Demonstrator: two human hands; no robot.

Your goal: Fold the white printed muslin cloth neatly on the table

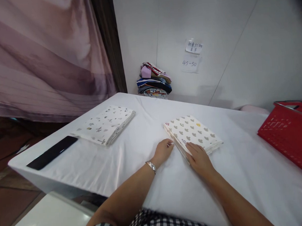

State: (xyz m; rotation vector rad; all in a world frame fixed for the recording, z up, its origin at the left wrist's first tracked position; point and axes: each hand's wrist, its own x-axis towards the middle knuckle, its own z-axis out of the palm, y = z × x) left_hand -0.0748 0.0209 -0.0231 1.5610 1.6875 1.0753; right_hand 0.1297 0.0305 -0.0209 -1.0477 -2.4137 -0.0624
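A folded white cloth [192,131] with grey mushroom-like shapes and a few red, yellow and dark figures lies on the table in front of me. My right hand [200,159] rests on its near edge, fingers stretched out flat over the top layer. Beside the cloth's left edge is my left hand [164,150], its fingers curled in; I see nothing in them, and whether the fingertips touch the edge is unclear. A second folded white cloth [107,123], printed with small grey and green motifs, lies further left, out of reach of both hands.
A white-covered table [141,127] bears a black flat device [53,152] at its left edge. On the right stands a red plastic basket [289,136]. Behind the table is a stack of folded fabrics [154,80] against the wall, near handwritten paper signs [191,63]. A pinkish curtain [44,58] hangs left.
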